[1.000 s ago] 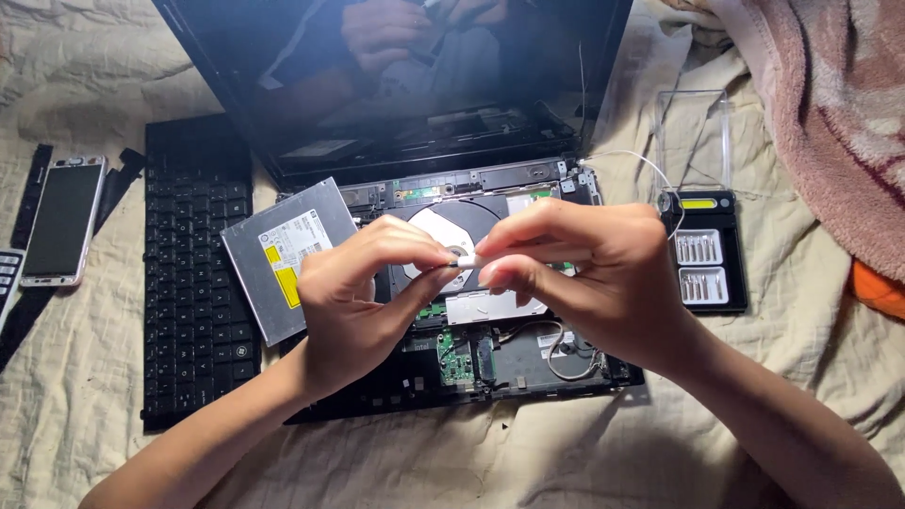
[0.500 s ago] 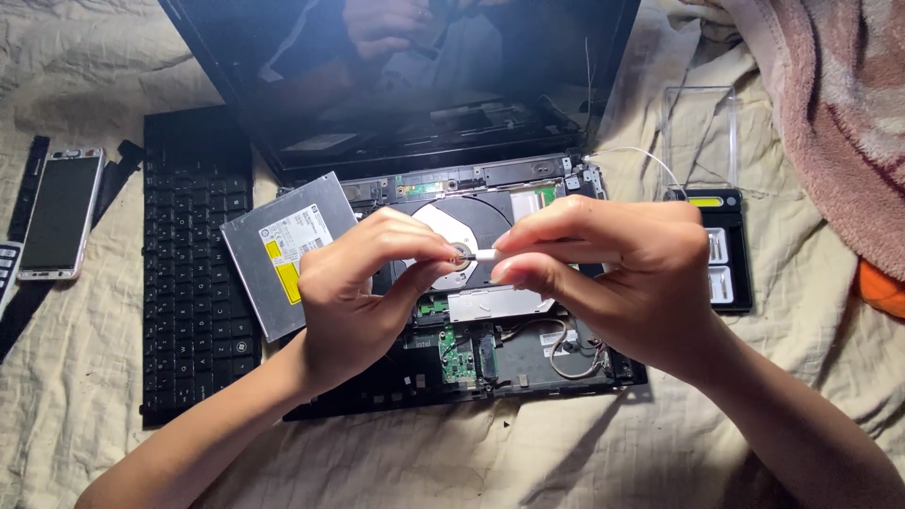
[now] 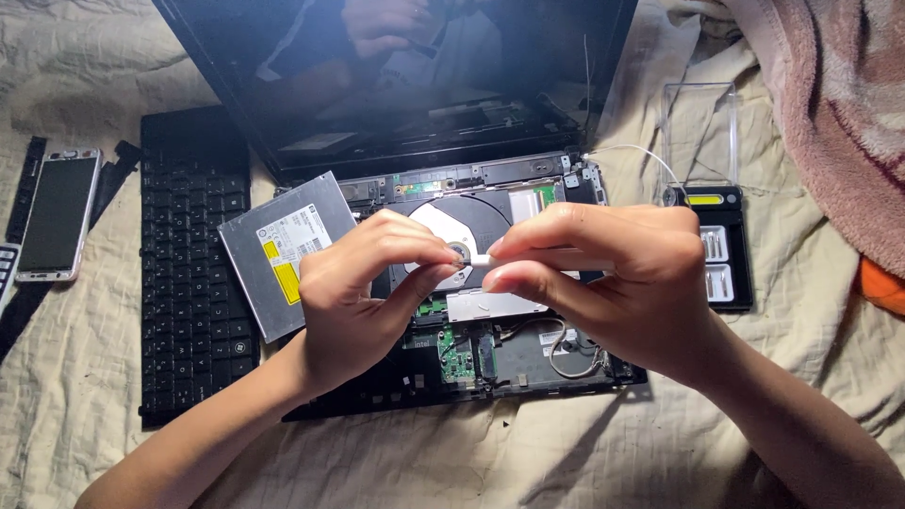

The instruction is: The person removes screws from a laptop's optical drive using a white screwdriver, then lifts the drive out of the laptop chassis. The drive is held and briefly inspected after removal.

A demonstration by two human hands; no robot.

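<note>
An opened laptop base lies on cloth with its boards, wires and a round silver part exposed, its dark screen tilted up behind. Above the base, my left hand and my right hand meet fingertip to fingertip. A thin white tool is pinched in my right hand, its tip showing between the two hands. My left thumb and forefinger are closed at that tip; what they hold is too small to tell. A grey optical drive rests against the laptop's left side, beside my left hand.
A detached black keyboard lies to the left, with a phone and black strips further left. A black bit case with a clear lid sits at the right. A pink blanket covers the right corner.
Both hands have stayed over the laptop base. My fingertips have drawn slightly apart, so the white tip of the tool shows between them.
</note>
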